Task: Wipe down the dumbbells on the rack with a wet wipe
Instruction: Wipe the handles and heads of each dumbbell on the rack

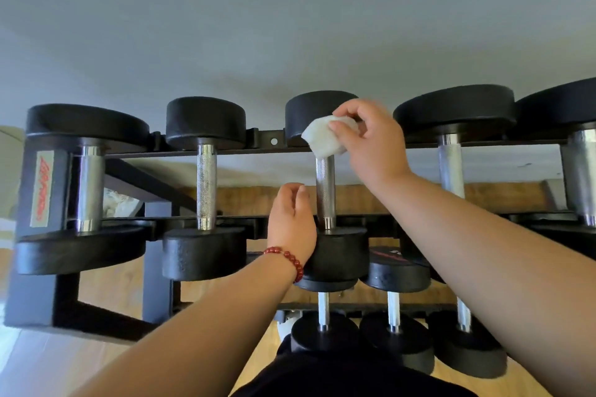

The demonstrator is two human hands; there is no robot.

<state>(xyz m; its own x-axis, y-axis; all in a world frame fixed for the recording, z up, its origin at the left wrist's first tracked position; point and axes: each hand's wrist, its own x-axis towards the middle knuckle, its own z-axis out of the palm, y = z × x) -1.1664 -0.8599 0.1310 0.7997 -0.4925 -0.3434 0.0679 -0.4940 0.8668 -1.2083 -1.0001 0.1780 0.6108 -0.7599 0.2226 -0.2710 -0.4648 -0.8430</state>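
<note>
The third dumbbell (325,190) from the left lies on the top row of the black rack (274,141), with its metal handle running from 6 o'clock to 12 o'clock. The right hand (371,138) reaches in from 4 o'clock. Its grip is closed on a folded white wipe (325,135), pinched between thumb and fingertips. The wipe touches the 12 o'clock end of the handle, just where it meets the far black head.

The left hand (290,222) comes in from 7 o'clock and sits at the 9 o'clock side of the same handle, beside the near head. Its grip is loose and holds nothing, with the fingers gently curled and apart from the handle. Whether the heel of the hand touches the near head cannot be told. A red bead bracelet (287,258) circles that wrist.

Two more dumbbells (205,184) lie on the same row towards 9 o'clock, and two larger ones (451,155) lie towards 3 o'clock. A lower row of small dumbbells (395,309) sits at 6 o'clock, above a wooden floor (106,287). A grey wall (290,26) fills the view at 12 o'clock.
</note>
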